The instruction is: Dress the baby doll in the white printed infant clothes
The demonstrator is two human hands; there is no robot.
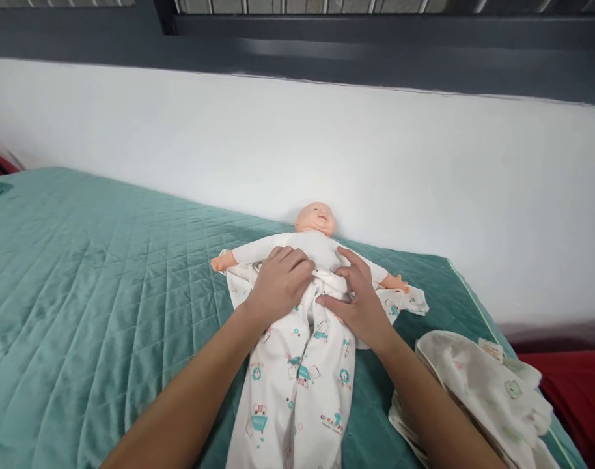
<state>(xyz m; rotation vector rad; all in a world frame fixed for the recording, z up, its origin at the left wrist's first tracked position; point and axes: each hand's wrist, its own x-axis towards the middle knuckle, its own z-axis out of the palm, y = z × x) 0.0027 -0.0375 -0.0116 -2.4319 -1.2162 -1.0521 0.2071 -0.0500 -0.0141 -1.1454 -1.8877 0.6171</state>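
On green quilting (131, 280), bald doll (316, 219), white torso (313, 246), teal-printed white garment (300, 384)

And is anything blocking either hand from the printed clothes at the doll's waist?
Nothing visible is: the left hand and right hand are both at the printed clothes, by the waist of the doll. The loose cloth lies off to the right.
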